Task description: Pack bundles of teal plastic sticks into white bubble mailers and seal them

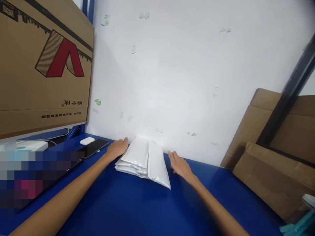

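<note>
A white wall (187, 72) fills the far side of the scene, marked with small green and grey scraps. A big cardboard box (41, 65) printed with a red and striped letter-like emblem stands at the far left, and flattened brown cardboard sheets (273, 167) lean at the right behind a dark metal post (290, 95). The blue worktop (128, 206) runs from the near edge up to the wall.

At the far middle of the worktop, pushed against the foot of the wall, lies a stack of white packets (144, 160). They are flat, glossy plastic pouches, plain with no print visible, piled unevenly: several lie fanned on the left with their edges showing one under another, and one longer packet lies alongside on the right, its near corner jutting toward the viewer.

The left hand (117, 148) rests open against the left side of the stack, fingers stretched toward the wall and touching the top packet's edge. The right hand (179, 164) lies flat and open on the worktop just beside the right side of the stack, holding nothing.

Left of the left hand lies a black phone (93, 147), screen up, and just beyond it a small white earbud case (87, 141).
</note>
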`<control>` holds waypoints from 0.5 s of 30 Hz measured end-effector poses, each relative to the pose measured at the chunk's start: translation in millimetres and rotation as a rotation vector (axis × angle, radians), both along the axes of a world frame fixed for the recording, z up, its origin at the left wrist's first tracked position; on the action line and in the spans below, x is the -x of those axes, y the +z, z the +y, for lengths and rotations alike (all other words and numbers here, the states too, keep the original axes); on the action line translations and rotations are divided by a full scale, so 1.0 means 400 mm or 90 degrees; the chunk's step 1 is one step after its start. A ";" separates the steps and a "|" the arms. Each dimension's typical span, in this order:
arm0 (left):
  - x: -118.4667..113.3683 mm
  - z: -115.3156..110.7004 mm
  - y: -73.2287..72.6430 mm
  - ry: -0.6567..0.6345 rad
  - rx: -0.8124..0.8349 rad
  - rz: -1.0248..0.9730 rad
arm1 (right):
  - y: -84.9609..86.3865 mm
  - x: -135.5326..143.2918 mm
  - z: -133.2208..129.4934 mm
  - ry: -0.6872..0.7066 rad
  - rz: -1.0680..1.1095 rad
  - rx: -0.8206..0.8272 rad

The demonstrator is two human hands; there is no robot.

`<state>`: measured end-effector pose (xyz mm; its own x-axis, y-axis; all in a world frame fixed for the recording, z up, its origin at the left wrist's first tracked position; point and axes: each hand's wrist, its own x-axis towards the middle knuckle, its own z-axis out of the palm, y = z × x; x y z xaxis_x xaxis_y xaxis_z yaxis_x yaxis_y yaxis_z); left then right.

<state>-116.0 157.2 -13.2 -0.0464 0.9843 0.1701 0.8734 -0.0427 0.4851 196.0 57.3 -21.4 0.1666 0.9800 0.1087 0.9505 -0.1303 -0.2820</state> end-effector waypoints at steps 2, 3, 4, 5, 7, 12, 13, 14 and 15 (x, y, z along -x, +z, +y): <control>0.020 0.001 -0.004 -0.003 0.003 0.018 | -0.010 -0.043 -0.004 -0.049 -0.072 -0.036; 0.027 0.002 -0.008 0.001 0.000 0.031 | -0.017 -0.064 -0.006 -0.067 -0.102 -0.043; 0.032 0.002 -0.013 0.008 -0.004 0.048 | -0.024 -0.082 -0.007 -0.078 -0.126 -0.044; 0.035 0.002 -0.019 0.016 -0.009 0.069 | -0.031 -0.098 -0.008 -0.085 -0.144 -0.040; 0.033 0.001 -0.034 0.026 -0.018 0.114 | -0.044 -0.118 -0.008 -0.087 -0.170 -0.031; 0.017 0.001 -0.067 0.006 -0.013 0.206 | -0.061 -0.107 0.002 -0.057 -0.203 -0.028; 0.015 0.003 -0.071 0.006 -0.013 0.218 | -0.062 -0.102 0.003 -0.048 -0.206 -0.028; 0.015 0.005 -0.074 0.006 -0.012 0.227 | -0.063 -0.098 0.004 -0.039 -0.209 -0.028; 0.015 0.008 -0.076 0.008 -0.012 0.235 | -0.064 -0.096 0.005 -0.031 -0.212 -0.029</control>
<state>-121.9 160.4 -43.8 0.0092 0.9806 0.1959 0.9900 -0.0365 0.1362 234.4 59.3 -46.9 0.1609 0.9646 0.2089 0.9844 -0.1721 0.0367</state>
